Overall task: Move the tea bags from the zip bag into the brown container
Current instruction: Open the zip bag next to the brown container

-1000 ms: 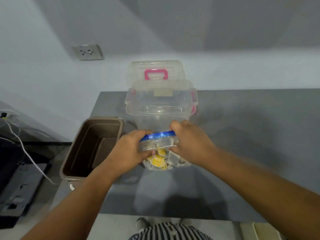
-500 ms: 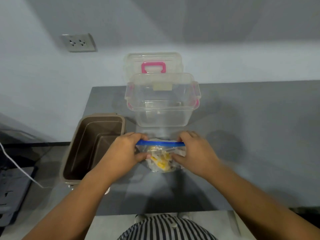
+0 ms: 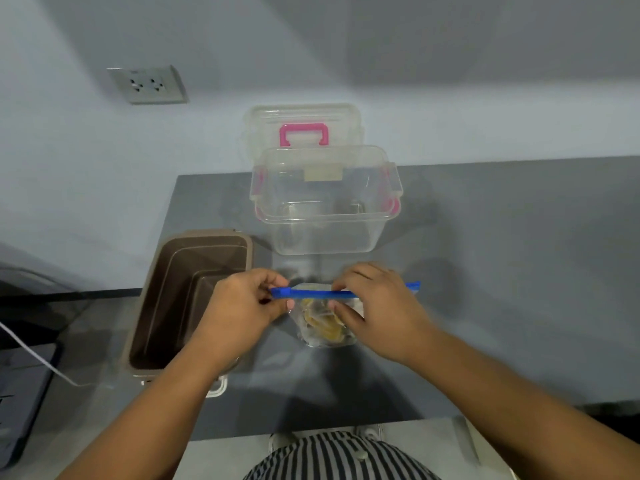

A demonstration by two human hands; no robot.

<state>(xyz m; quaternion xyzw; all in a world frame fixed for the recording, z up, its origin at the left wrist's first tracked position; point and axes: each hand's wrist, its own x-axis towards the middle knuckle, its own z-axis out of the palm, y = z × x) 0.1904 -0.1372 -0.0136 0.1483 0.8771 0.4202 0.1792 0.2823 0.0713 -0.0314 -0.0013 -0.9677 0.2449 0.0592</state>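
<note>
A clear zip bag point(image 3: 323, 329) with a blue zip strip across its top hangs just above the grey table point(image 3: 502, 271). Yellow and white tea bags point(image 3: 322, 323) show through its plastic. My left hand point(image 3: 242, 306) pinches the strip's left end. My right hand point(image 3: 377, 310) pinches the strip near its right end, where a short blue tip sticks out past my fingers. The brown container point(image 3: 187, 299) stands open at the table's left edge, right beside my left hand, and looks empty inside.
A clear plastic box point(image 3: 325, 209) with pink clasps stands open behind the bag. Its lid point(image 3: 304, 129) with a pink handle leans against the wall. A wall socket point(image 3: 147, 84) sits upper left. A white cable point(image 3: 38, 358) runs off the table's left.
My hands have spread apart along the blue strip, so it now stretches wider between them. The bag hangs a little lower and narrower below the strip.
</note>
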